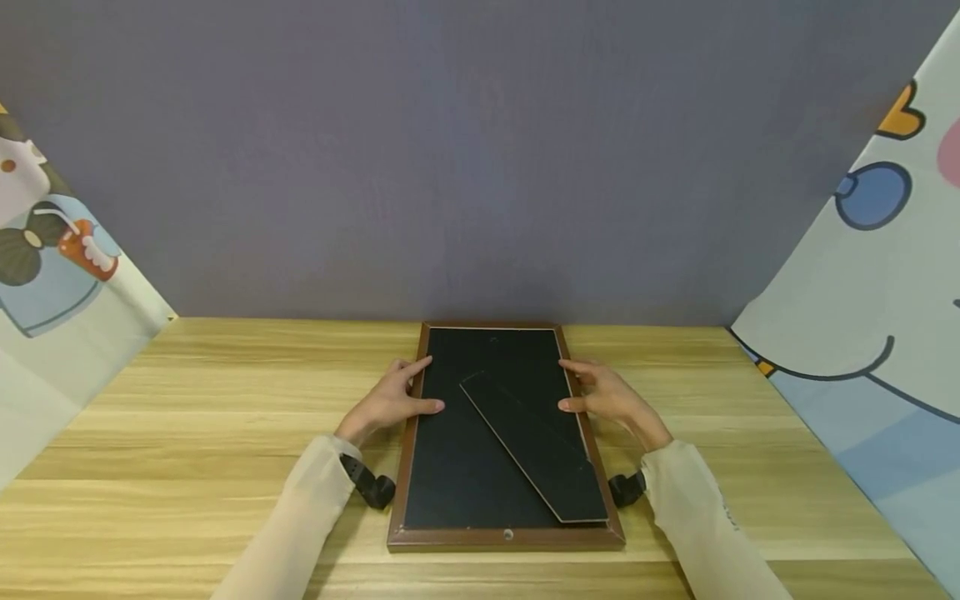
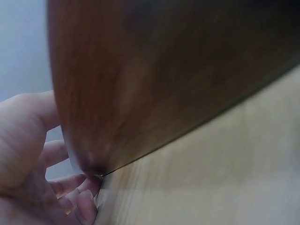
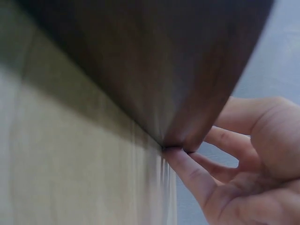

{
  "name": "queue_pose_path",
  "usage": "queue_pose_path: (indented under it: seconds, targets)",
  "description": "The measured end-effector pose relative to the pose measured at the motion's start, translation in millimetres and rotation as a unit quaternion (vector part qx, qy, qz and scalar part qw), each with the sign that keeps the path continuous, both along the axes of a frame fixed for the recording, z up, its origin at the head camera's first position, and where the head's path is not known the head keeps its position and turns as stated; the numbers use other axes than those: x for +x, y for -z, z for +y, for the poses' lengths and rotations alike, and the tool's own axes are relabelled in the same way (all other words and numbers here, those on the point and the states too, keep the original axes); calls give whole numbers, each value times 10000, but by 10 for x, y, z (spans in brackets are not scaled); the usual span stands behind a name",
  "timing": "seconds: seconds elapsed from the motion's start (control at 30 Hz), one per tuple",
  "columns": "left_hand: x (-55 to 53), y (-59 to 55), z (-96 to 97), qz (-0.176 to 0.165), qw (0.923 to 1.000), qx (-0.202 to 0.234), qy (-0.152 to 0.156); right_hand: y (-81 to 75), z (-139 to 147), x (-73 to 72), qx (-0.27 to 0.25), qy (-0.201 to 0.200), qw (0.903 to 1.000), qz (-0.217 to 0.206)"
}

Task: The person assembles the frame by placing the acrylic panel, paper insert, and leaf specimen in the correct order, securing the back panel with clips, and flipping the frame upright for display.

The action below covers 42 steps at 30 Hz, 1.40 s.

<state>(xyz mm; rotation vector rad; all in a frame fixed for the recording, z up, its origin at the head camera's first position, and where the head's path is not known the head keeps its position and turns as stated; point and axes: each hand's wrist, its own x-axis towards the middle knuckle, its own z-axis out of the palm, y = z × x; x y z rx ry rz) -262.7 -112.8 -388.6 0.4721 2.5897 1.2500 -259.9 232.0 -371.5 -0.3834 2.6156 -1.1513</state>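
A picture frame [image 1: 442,467] with a brown border lies back side up on the table, its black backing showing. A black easel leg [image 1: 536,458] slants across that backing toward the lower right. My left hand [image 1: 392,398] grips the left side, thumb and index finger over the border. Opposite it, my right hand [image 1: 609,396] holds the right side in the same way. In the left wrist view, the left hand's lower fingers [image 2: 70,183] curl at the bottom of the brown side. The right wrist view has a fingertip [image 3: 180,159] tucked at the frame's lower edge.
Light wood-grain table [image 1: 225,433] extends to both sides of the frame. A grey panel [image 1: 480,167] rises behind it. Cartoon-printed panels stand at the left [image 1: 45,367] and right [image 1: 840,325]. Each wrist wears a black camera strap.
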Motion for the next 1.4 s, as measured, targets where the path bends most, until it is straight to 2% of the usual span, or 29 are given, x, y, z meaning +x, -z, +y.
queue_pose_path:
  seconds: [0.3, 0.53, 0.73, 0.87, 1.03, 1.17, 1.4]
  targets:
    - [6, -49, 18, -36, 9999, -142, -56, 1, 21, -10, -172, 178, 9995, -220]
    - [-1, -45, 35, 6, 9998, -154, -82, 8, 50, -15, -134, -57, 9999, -25]
    - [9, -24, 33, 102, 9999, -83, -109, -27, 47, -11, -16, -47, 9999, -124]
    - [27, -18, 47, 107, 9996, 3, -244, -60, 37, -8, 36, -30, 9998, -198]
    - [51, -22, 50, -43, 9987, 99, -498, -62, 13, -6, 4, -53, 9997, -251]
    - [59, -11, 44, -119, 9983, 33, -572, -50, 1, -6, 3, -79, 9997, -245]
    - [19, 29, 33, -66, 9990, -48, -438, -2, 18, -5, -23, -74, 9999, -84]
